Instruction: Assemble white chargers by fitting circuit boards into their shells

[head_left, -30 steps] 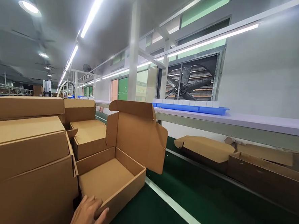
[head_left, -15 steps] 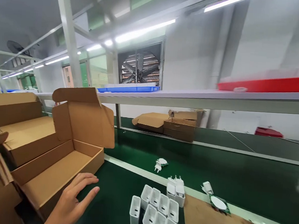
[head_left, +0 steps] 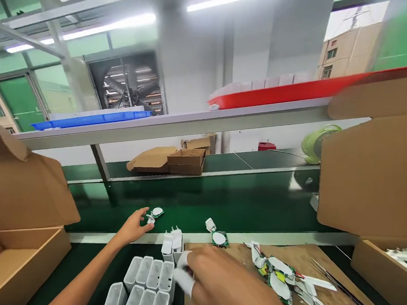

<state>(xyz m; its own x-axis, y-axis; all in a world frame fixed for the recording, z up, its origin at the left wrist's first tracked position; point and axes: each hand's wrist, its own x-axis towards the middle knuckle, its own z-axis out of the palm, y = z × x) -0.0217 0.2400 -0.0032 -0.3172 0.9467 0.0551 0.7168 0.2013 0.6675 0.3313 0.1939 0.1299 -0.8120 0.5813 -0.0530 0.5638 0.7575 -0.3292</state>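
My left hand (head_left: 134, 227) reaches onto the green belt, thumb and forefinger apart around a small white plug piece wired to a circuit board (head_left: 157, 212) with a round white disc. Whether the fingertips touch it, I cannot tell. Motion blurs my right hand (head_left: 230, 283), which has white covers on two fingertips. Those fingertips are spread beside the rows of open white plastic housings (head_left: 143, 271), with nothing visible between them. Behind these housings stand white units with plug pins (head_left: 172, 242). Another board with a white disc (head_left: 220, 238) lies at the brown mat's far edge.
Open cardboard boxes stand left (head_left: 45, 258) and right (head_left: 370, 181). Several wired boards (head_left: 280, 277) and tweezers (head_left: 346, 292) lie on the brown mat (head_left: 307, 255). Above the belt runs a shelf (head_left: 177, 128) bearing a blue tray (head_left: 95, 119) and a red tray (head_left: 279, 92).
The view has swung right. My left hand has gone from beside the left box to the board on the belt. My right hand has come into view by the housings.
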